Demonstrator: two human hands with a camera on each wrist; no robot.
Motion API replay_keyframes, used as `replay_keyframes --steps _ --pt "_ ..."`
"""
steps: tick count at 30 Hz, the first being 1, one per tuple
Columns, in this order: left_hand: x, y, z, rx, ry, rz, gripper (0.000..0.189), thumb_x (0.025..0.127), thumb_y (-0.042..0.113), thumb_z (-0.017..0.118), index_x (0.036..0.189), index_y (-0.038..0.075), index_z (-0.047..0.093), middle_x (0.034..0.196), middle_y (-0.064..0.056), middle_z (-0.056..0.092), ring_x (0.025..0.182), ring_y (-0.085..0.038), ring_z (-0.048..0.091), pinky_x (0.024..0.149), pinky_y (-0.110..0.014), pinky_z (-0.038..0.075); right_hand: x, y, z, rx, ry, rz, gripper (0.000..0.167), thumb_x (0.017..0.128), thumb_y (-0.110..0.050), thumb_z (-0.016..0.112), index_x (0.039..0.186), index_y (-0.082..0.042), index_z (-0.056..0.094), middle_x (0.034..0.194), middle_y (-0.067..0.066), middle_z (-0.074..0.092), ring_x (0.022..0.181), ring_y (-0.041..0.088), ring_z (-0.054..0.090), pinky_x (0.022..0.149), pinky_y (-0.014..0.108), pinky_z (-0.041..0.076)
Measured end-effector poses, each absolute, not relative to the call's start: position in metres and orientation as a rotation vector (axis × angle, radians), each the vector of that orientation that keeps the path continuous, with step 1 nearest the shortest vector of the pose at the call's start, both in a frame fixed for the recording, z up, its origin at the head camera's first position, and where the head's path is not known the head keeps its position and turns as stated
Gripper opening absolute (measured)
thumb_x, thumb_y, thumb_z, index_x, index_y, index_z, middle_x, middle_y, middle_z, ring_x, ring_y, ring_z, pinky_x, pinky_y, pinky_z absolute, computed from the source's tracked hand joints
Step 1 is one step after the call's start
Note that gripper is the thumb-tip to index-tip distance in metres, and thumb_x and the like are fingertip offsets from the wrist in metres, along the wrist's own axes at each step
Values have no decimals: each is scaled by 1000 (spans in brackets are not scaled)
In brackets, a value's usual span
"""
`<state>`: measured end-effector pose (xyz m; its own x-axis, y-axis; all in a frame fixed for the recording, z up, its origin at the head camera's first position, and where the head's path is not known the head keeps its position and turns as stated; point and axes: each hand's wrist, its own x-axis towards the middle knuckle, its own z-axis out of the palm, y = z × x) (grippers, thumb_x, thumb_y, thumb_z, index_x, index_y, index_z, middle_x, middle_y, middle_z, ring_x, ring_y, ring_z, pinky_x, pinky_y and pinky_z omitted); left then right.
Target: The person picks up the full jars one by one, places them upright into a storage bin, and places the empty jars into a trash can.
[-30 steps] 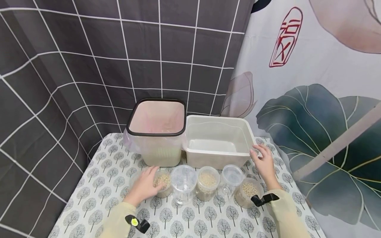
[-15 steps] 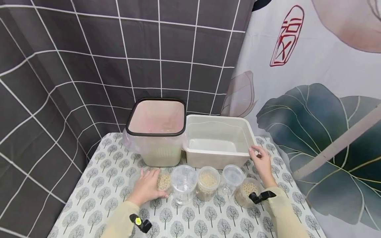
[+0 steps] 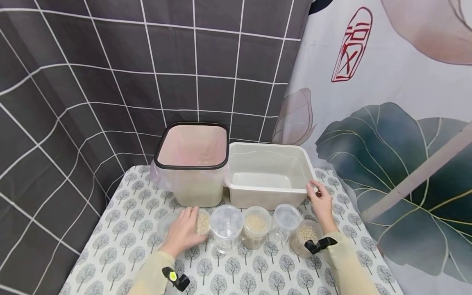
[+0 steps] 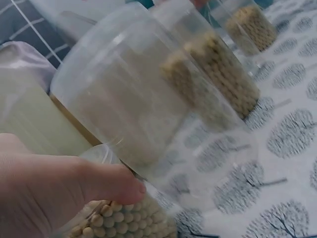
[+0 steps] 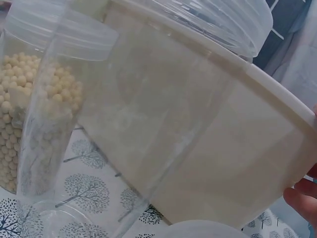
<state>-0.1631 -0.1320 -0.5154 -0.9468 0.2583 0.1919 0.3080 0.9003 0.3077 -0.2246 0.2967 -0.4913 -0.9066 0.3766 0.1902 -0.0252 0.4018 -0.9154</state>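
My left hand (image 3: 182,231) grips a clear jar of pale round beans (image 3: 203,223), the leftmost bean jar. In the left wrist view, the thumb (image 4: 114,182) lies across that jar's side above the beans (image 4: 124,218); the other fingers are mostly hidden. Beside it stands an empty clear lidded jar (image 3: 226,227). At the front right corner of the white bin (image 3: 265,196), my right hand (image 3: 321,203) holds the rim. Only its fingertips (image 5: 301,201) show at the edge of the right wrist view, against the bin's side.
A lidded bean jar (image 3: 255,227), an empty jar (image 3: 285,223) and another bean jar (image 3: 307,237) continue the row. Something clear and round (image 3: 166,223) lies left of my left hand. A black-rimmed, bag-lined trash can (image 3: 199,186) stands behind, beside the bin.
My left hand has shifted slightly right and closed around the leftmost bean jar. My right hand has moved slightly left onto the bin's corner. The other jars stay in place.
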Motion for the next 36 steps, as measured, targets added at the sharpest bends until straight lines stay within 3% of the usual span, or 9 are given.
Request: replay_keyframes --steps 5,11,16,23,31,36 --pt "-165 -133 -499 -401 -2844 -575 98 52 42 81 131 -4 44 120 -17 50 108 -30 48 85 -47 49 -226 296 -492 -314 -2308 1509 48 94 -38 52 130 -7 51 112 12 51 80 3 50 71 8 48" --pt "-161 -136 -480 -352 -2833 -610 99 54 47 79 132 -1 43 120 -15 50 106 -28 46 73 -48 53 -227 295 -493 -336 -2299 1562 45 94 -35 54 130 -9 52 109 10 51 79 0 51 70 7 48" --pt "-158 -136 -460 -338 -2797 -629 99 54 47 80 132 0 43 120 -15 50 107 -29 45 76 -50 51 -227 296 -495 -341 -2293 1578 45 94 -35 54 130 -8 52 111 11 50 81 1 50 71 8 48" --pt "-158 -134 -422 -313 -2730 -663 95 53 45 80 131 4 45 118 -14 50 103 -28 46 71 -51 51 -226 295 -494 -323 -2267 1615 46 94 -34 53 132 -8 51 112 12 50 82 1 51 73 10 49" --pt "-158 -119 -374 -309 -2646 -705 85 54 49 78 126 14 49 113 -8 51 98 -23 44 65 -42 48 -225 295 -494 -304 -2232 1630 46 93 -34 55 131 -9 52 109 10 50 81 2 52 77 19 52" --pt "-163 -101 -357 -414 -2644 -753 92 56 50 78 132 9 47 117 -7 50 103 -22 42 72 -43 48 -226 296 -493 -290 -2216 1611 44 94 -32 54 130 -7 53 106 8 51 80 3 52 76 21 53"
